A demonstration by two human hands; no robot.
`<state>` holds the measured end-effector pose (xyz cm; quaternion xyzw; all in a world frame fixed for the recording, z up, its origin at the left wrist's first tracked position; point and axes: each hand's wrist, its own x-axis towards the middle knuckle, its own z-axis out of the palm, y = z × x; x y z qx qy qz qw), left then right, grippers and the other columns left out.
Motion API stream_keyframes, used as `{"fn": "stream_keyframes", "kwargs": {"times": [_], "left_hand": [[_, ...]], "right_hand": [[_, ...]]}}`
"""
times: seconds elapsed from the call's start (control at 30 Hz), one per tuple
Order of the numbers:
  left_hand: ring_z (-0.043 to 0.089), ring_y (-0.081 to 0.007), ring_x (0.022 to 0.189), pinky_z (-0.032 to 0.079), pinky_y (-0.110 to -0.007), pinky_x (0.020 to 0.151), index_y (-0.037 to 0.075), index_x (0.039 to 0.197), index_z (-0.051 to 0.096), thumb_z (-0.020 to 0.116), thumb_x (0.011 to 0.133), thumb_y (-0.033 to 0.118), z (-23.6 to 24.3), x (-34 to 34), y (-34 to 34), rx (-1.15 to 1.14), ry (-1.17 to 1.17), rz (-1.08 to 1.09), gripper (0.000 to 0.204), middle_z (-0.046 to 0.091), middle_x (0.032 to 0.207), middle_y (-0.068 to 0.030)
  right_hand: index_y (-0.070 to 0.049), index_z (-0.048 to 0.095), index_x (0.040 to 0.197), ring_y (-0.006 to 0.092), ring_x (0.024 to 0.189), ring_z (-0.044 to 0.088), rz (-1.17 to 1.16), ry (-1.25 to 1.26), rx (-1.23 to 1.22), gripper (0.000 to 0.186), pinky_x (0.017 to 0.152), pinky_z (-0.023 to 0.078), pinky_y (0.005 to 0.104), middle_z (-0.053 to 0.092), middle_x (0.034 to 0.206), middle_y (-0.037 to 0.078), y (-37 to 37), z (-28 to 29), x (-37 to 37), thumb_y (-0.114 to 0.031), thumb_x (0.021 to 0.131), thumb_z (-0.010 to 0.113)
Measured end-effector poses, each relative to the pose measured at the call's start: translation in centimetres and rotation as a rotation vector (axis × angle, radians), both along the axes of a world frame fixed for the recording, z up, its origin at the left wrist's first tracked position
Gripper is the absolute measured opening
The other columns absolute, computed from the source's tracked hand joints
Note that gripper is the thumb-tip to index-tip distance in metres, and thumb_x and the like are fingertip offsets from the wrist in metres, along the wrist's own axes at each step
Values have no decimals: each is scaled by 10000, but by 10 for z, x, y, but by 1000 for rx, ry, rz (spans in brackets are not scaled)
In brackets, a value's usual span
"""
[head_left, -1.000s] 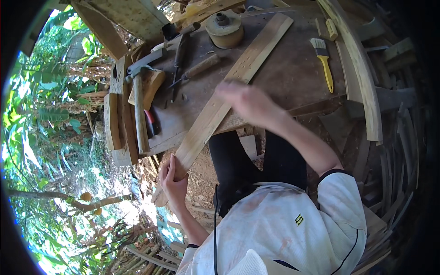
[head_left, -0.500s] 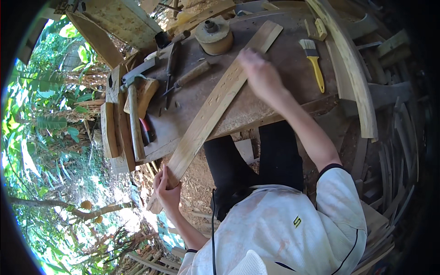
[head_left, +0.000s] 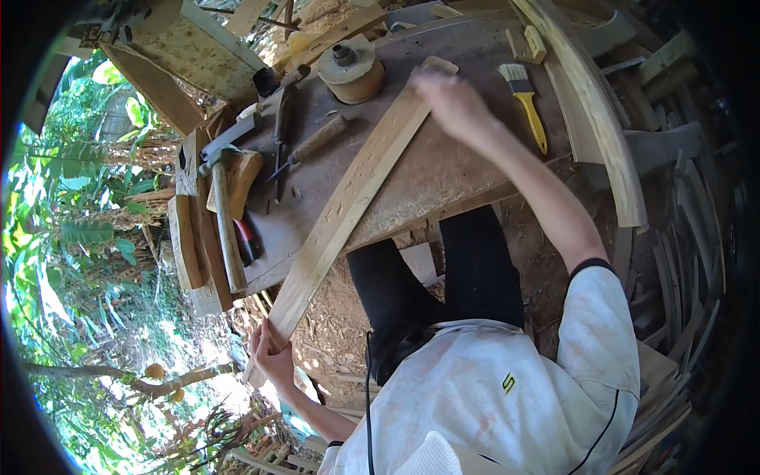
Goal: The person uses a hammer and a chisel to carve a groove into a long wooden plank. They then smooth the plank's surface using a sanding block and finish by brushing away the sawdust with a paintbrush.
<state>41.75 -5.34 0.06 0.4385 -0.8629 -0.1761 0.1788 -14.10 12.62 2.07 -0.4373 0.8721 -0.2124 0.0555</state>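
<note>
Left hand (head_left: 272, 361) grips plank (head_left: 352, 190) near lower end; right hand (head_left: 450, 99) blurred over far end, grip unclear.

A yellow-handled brush (head_left: 526, 105) lies right of a round pot (head_left: 351, 81), a hammer (head_left: 224, 218) farther left

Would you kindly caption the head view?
Left hand holding a wooden plank, right hand near its far end.

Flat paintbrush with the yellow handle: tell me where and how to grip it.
Probably best by the slim yellow handle, right hand coming from the brown bench's near edge: the brush lies flat, handle toward that edge, pale bristles pointing away.
</note>
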Motion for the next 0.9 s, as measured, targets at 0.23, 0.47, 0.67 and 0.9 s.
{"fn": "stream_keyframes", "kwargs": {"times": [0.23, 0.47, 0.67, 0.9], "left_hand": [[638, -270, 1093, 510, -395, 922, 86, 1384, 702, 741, 663, -161, -7, 11, -6, 34, 45, 35, 763, 688, 1156, -89], [637, -286, 1119, 507, -399, 979, 61, 1377, 700, 725, 648, -177, -9, 10, -9, -4, 62, 25, 767, 692, 1171, -104], [654, -267, 1132, 534, -383, 969, 81, 1387, 701, 739, 638, -178, 0, -2, -5, -42, -20, -1, 793, 699, 1244, -98], [692, -164, 917, 577, -305, 768, 121, 1400, 688, 762, 838, -51, 45, 34, -3, 475, -229, 11, 592, 772, 1111, -115]], "right_hand": [[23, 664, 1204, 368, 1232, 670, 58, 192, -224, 267, 1010, 593, 458, 698, 1264, 241, -5, -16, 5, 2, 983, 517], [15, 655, 1244, 377, 1089, 728, 87, 590, -424, 311, 889, 631, 449, 718, 1222, 216, 0, -42, 4, 18, 966, 515], [36, 658, 1278, 359, 1253, 662, -19, 310, -209, 323, 1009, 602, 443, 693, 1311, 220, 15, -26, 3, -27, 985, 540], [-25, 728, 1191, 277, 1255, 683, 289, 94, -385, 252, 1096, 559, 426, 738, 1280, 134, 18, 17, 65, -57, 945, 680]]}}
